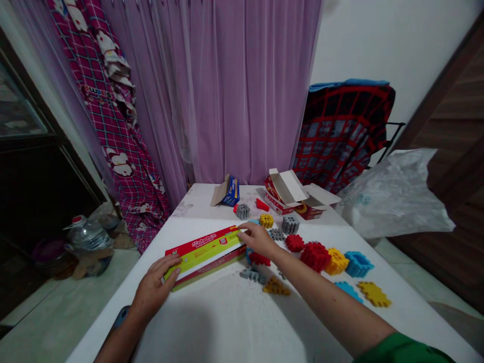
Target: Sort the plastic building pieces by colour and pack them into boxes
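Note:
A long, narrow cardboard box [212,250], red and yellow-green with printed lettering, lies slanted on the white table. My left hand [155,282] grips its left end, with the fingers over the top and the thumb on the near side. At the box's right end is my right hand [257,238], its fingers closed on the upper edge. Whether the box holds anything is hidden. Just beside the right hand lie a red toothed block [259,258], a grey interlocking piece [253,275] and an orange-yellow triangular piece [277,286].
More toothed blocks spread over the right side, among them a red one [315,256], a yellow one [336,261] and a blue one [358,264]. Opened cartons, blue [229,191] and red [282,191], stand at the back. A plastic bag [397,196] sits at the right edge.

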Action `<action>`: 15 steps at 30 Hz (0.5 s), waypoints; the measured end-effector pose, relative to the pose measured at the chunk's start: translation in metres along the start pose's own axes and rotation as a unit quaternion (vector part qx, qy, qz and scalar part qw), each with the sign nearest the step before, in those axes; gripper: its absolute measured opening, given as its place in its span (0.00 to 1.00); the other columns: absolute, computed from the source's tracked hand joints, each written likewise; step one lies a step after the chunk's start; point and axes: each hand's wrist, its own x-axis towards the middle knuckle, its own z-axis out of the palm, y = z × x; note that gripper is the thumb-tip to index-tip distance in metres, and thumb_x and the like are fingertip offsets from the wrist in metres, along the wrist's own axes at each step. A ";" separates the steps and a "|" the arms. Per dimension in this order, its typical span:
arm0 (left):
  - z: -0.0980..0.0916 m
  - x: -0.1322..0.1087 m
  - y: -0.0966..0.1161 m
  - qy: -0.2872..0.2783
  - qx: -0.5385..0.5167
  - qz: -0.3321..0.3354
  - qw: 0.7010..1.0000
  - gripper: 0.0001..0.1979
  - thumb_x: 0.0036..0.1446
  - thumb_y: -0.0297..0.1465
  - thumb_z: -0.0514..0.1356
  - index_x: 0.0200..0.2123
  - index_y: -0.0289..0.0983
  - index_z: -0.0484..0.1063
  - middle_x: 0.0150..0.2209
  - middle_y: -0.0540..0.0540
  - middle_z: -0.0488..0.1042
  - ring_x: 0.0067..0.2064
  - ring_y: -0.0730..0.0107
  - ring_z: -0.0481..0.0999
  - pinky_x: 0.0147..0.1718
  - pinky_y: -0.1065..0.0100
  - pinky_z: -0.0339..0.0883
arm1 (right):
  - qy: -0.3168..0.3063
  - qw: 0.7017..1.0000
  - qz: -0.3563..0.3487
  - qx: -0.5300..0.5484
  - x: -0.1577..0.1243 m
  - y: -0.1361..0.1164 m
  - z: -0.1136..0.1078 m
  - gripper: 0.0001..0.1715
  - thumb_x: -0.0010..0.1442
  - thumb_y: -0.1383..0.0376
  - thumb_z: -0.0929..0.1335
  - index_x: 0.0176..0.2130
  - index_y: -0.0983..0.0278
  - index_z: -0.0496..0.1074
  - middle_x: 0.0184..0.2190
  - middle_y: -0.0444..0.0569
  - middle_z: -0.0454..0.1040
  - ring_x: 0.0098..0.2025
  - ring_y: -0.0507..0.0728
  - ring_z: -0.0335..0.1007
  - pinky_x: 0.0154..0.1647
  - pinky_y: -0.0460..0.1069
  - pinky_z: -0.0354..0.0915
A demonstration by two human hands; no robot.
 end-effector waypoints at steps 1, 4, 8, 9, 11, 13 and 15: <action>-0.001 0.001 0.000 -0.004 0.000 -0.001 1.000 0.25 0.59 0.54 0.52 0.41 0.43 0.80 0.44 0.42 0.82 0.50 0.57 0.80 0.51 0.56 0.75 | -0.017 0.999 0.040 0.002 0.006 -0.003 -0.003 0.17 0.62 0.64 0.68 0.50 0.63 0.78 0.48 0.52 0.80 0.46 0.57 0.77 0.51 0.49 0.69; -0.004 0.002 -0.001 -0.013 0.000 -0.007 1.000 0.26 0.58 0.55 0.53 0.42 0.44 0.80 0.47 0.42 0.81 0.51 0.57 0.79 0.52 0.55 0.74 | -0.063 0.993 0.096 0.000 0.023 -0.008 -0.011 0.17 0.60 0.61 0.70 0.47 0.64 0.80 0.45 0.51 0.81 0.45 0.59 0.77 0.47 0.48 0.69; -0.007 0.002 -0.001 -0.018 -0.010 -0.031 0.999 0.27 0.56 0.56 0.53 0.43 0.44 0.80 0.54 0.43 0.78 0.54 0.57 0.77 0.55 0.55 0.71 | -0.101 0.988 0.121 -0.006 0.040 -0.013 -0.015 0.15 0.54 0.63 0.74 0.43 0.64 0.82 0.40 0.49 0.82 0.42 0.57 0.78 0.41 0.45 0.69; -0.008 0.003 -0.001 -0.020 -0.019 -0.041 0.999 0.27 0.56 0.56 0.54 0.43 0.44 0.80 0.54 0.42 0.77 0.55 0.57 0.77 0.56 0.55 0.70 | -0.104 0.986 0.127 -0.006 0.042 -0.015 -0.015 0.16 0.53 0.64 0.74 0.44 0.63 0.81 0.41 0.49 0.82 0.41 0.57 0.78 0.41 0.45 0.69; -0.010 0.005 -0.001 -0.024 -0.043 -0.062 0.997 0.27 0.55 0.57 0.54 0.42 0.44 0.80 0.54 0.42 0.77 0.55 0.57 0.76 0.57 0.56 0.69 | -0.107 0.985 0.138 -0.004 0.047 -0.019 -0.017 0.18 0.52 0.65 0.74 0.45 0.63 0.81 0.41 0.48 0.82 0.41 0.55 0.77 0.40 0.43 0.69; -0.013 0.009 -0.001 -0.028 -0.068 -0.080 0.994 0.28 0.53 0.57 0.55 0.42 0.44 0.80 0.54 0.42 0.78 0.55 0.57 0.76 0.57 0.56 0.68 | -0.111 0.982 0.151 0.002 0.051 -0.024 -0.019 0.18 0.53 0.66 0.74 0.46 0.64 0.80 0.40 0.47 0.81 0.39 0.53 0.77 0.36 0.42 0.68; -0.015 0.013 -0.001 -0.036 -0.086 -0.096 0.991 0.28 0.53 0.57 0.55 0.42 0.44 0.80 0.52 0.42 0.79 0.54 0.57 0.77 0.58 0.56 0.68 | -0.118 0.979 0.166 0.006 0.055 -0.028 -0.022 0.15 0.55 0.67 0.72 0.44 0.64 0.80 0.36 0.47 0.81 0.35 0.52 0.76 0.31 0.41 0.66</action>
